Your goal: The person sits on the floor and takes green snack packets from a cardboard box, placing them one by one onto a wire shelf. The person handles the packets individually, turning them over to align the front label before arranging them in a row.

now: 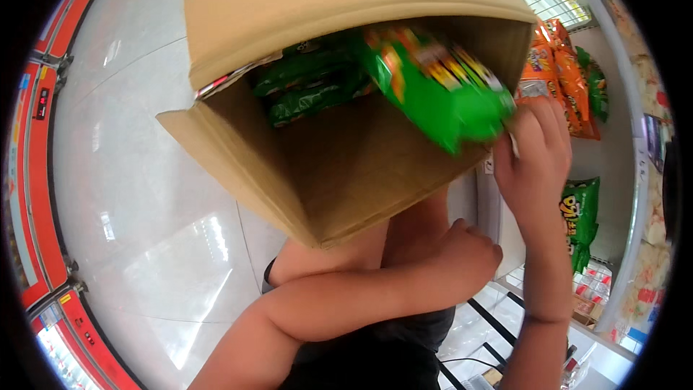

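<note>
My right hand [536, 146] pinches the end of a green snack bag [449, 97], which is blurred and hangs across the mouth of an open cardboard box [357, 157]. More green snack bags [308, 86] lie inside the box at its upper left. My left hand [476, 252] rests over my knee below the box, its fingers curled; nothing shows in it, though part of it is hidden. Orange snack bags [557, 81] stand on the shelf just beyond my right hand.
At the right, a shop shelf unit [628, 173] holds a green bag [582, 211] and small packages [593, 284]. Red-framed cabinets [46, 173] line the left side of the glossy tiled floor [146, 184]. Black bars [492, 322] cross the lower right.
</note>
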`<action>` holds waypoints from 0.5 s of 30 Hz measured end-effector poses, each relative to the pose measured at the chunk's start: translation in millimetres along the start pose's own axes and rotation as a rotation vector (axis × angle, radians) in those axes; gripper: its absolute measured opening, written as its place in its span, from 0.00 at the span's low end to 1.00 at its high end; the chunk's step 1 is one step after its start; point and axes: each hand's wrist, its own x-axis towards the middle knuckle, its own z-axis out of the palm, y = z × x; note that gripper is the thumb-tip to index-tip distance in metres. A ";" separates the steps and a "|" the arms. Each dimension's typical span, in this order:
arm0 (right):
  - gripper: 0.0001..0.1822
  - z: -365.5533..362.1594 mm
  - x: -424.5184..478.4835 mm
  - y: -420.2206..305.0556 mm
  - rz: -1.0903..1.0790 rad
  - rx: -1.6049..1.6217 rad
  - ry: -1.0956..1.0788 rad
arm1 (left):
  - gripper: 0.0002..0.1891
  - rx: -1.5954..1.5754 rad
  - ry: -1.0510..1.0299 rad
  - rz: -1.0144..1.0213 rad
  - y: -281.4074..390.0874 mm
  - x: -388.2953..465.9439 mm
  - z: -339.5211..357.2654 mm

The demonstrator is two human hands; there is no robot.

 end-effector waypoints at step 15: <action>0.28 -119.6 -280.5 -26.7 1.124 1.007 0.820 | 0.12 -0.115 -0.187 -0.014 -36.9 37.5 5.4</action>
